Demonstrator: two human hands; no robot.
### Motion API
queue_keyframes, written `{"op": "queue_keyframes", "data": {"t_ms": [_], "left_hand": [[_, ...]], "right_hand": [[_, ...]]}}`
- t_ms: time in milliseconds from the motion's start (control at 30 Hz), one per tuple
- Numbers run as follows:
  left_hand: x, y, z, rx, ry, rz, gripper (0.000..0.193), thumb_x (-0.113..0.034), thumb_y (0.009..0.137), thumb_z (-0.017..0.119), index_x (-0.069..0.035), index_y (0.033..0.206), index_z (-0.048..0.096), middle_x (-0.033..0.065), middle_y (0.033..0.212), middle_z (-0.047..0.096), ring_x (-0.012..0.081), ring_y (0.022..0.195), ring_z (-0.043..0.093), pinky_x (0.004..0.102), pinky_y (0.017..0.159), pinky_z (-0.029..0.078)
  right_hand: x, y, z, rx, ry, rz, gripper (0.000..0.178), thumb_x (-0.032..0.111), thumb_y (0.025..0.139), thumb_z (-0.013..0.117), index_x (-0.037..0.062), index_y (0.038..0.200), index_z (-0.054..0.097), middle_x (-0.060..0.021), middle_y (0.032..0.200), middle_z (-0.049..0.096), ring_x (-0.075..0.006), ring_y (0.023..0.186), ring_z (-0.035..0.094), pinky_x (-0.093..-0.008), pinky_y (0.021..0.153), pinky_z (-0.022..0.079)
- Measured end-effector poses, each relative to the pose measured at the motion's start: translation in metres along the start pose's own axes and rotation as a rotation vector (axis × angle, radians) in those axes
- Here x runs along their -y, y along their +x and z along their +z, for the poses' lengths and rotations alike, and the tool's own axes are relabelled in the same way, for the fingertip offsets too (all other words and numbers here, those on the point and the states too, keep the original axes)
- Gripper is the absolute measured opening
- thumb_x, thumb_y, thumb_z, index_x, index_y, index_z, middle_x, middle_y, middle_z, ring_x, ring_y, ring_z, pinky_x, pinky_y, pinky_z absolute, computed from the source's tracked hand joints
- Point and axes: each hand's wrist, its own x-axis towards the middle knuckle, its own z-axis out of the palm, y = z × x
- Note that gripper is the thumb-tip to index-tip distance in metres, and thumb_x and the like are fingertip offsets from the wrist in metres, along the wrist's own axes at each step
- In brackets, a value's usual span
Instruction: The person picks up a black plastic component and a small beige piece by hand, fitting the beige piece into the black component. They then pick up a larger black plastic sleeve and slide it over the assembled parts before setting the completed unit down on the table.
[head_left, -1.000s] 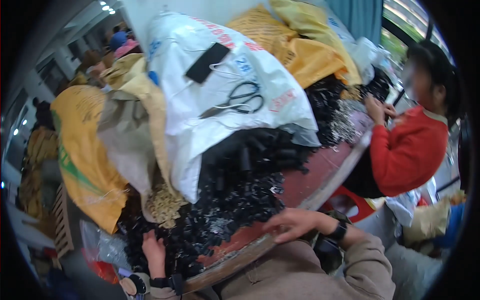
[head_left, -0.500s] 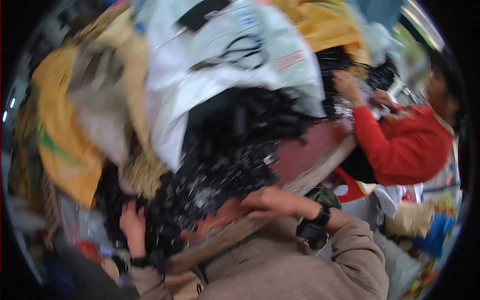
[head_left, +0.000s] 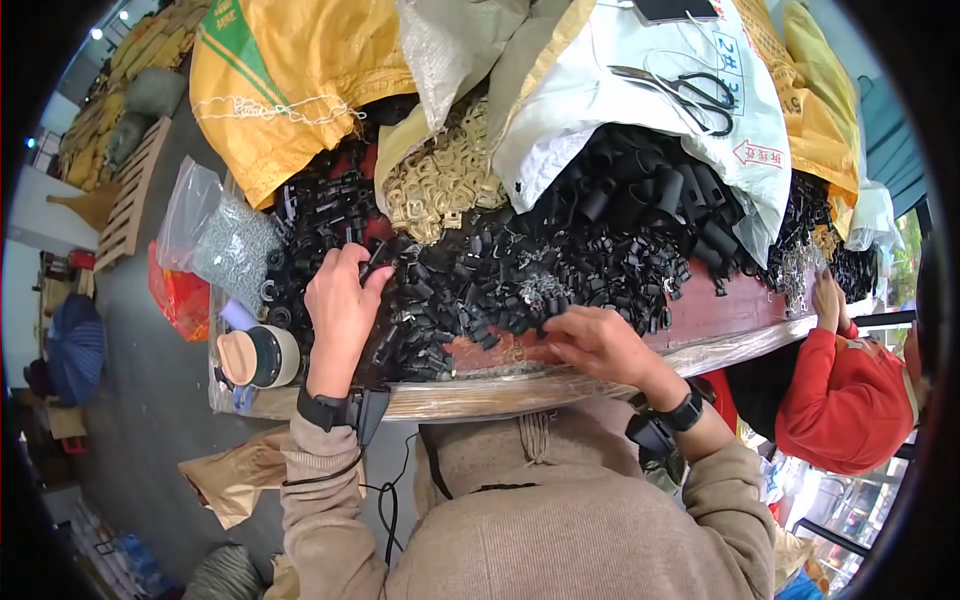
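Observation:
A heap of small black plastic parts [head_left: 520, 270] covers the red table [head_left: 720, 315] in front of me. My left hand [head_left: 340, 305] is on the left side of the heap, fingers pinched around a small black part [head_left: 375, 262]. My right hand [head_left: 595, 340] lies near the table's front edge, fingertips closed among the black pieces at the heap's rim; what it holds, if anything, is hidden. Both wrists wear black bands.
Yellow sacks [head_left: 290, 70] and white sacks [head_left: 640, 110] spill black tubes and beige clips [head_left: 440, 180]. Scissors [head_left: 680, 90] lie on a white sack. A clear bag of metal bits [head_left: 225, 240] and a tape roll [head_left: 255, 355] sit left. A person in red [head_left: 850, 390] works at right.
The view has swung down and left onto the table. My left hand has come up onto the heap, and my right hand has stayed near the front edge.

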Motion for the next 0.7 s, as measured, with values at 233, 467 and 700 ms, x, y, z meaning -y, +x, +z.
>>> {"op": "queue_keyframes", "data": {"t_ms": [233,467,700], "left_hand": [[-0.006,-0.024,-0.020,0.284,-0.617,-0.056,0.015,-0.007,0.066,0.068,-0.002,0.076,0.058,0.0030,0.066,0.047,0.0104,0.056,0.046,0.0230,0.050,0.036],[-0.007,-0.045,-0.018,0.528,-1.049,-0.016,0.020,0.001,0.065,0.067,-0.002,0.085,0.062,-0.0007,0.071,0.045,0.0066,0.064,0.043,0.0200,0.052,0.034],[-0.023,-0.043,-0.011,0.646,-1.162,-0.002,0.021,0.001,0.066,0.066,-0.003,0.087,0.062,0.0001,0.077,0.044,0.0072,0.072,0.045,0.0188,0.057,0.038]], "right_hand": [[-0.011,0.047,0.041,-0.118,-0.348,-0.039,0.016,0.011,0.071,0.058,0.0028,0.084,0.053,-0.0109,0.070,0.051,-0.0298,0.063,0.054,-0.0362,0.053,0.044],[-0.024,0.060,0.055,-0.075,-0.521,0.076,0.012,0.014,0.073,0.054,0.0050,0.081,0.051,-0.0109,0.067,0.048,-0.0313,0.060,0.054,-0.0390,0.051,0.044],[-0.021,0.049,0.034,-0.179,-0.040,0.042,0.007,0.006,0.072,0.055,0.0033,0.077,0.050,-0.0056,0.063,0.049,-0.0157,0.049,0.050,-0.0281,0.044,0.040]]}}
